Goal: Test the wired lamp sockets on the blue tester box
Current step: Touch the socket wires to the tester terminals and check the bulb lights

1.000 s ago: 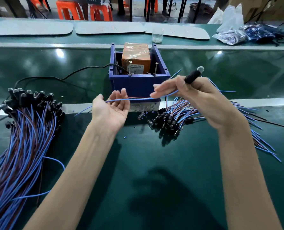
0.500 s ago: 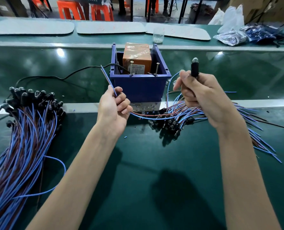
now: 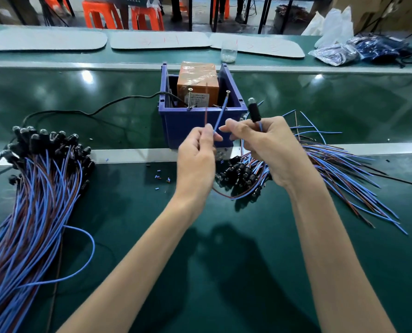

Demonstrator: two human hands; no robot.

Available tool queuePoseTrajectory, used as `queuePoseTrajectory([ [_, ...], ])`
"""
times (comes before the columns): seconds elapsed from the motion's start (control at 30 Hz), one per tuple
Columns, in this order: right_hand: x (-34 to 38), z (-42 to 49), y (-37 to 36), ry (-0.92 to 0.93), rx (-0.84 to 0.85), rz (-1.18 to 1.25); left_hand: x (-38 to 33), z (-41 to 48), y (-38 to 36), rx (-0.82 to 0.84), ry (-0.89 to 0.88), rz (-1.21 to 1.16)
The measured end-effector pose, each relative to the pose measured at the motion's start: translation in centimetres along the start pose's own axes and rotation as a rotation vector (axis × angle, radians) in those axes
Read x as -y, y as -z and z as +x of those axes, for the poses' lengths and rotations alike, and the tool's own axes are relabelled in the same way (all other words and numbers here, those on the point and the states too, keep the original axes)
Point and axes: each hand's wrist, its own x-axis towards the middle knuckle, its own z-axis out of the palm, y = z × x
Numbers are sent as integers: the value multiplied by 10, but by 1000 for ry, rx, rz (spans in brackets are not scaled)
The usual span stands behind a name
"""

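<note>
The blue tester box [image 3: 188, 126] stands at the middle of the bench, an orange block [image 3: 197, 80] inside and two upright screws [image 3: 227, 98] at its front rim. My left hand [image 3: 195, 157] pinches a blue wire [image 3: 220, 115] and a brown wire [image 3: 206, 109], their ends raised toward the screws. My right hand [image 3: 265, 145] grips one black lamp socket [image 3: 254, 111] upright by its base, the bulb tip on top. I cannot tell whether the wire ends touch the screws.
A big bundle of wired sockets [image 3: 39, 188] lies at the left, a smaller pile [image 3: 243, 176] under my right hand with wires [image 3: 349, 179] fanning right. A black cable [image 3: 92, 111] runs left from the box. Plastic bags [image 3: 359, 51] and a small jar [image 3: 229, 51] sit at the back.
My left hand moved right and up, bringing the wire ends in front of the box. My right hand turned the socket upright and came closer to the left hand.
</note>
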Motion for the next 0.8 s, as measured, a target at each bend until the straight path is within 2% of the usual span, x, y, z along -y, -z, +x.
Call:
queuePoseTrajectory([
  [0.1,-1,-2,-4,14,66,47,2,-6,-3,62,-47,25],
  [0.27,-3,2,-2,0,13,77,-1,1,5,166,-67,46],
  [0.57,-1,4,1,-36,-4,197,0,16,20,142,4,38],
  [0.8,-7,10,9,-34,-94,269,4,28,38,207,-57,92],
])
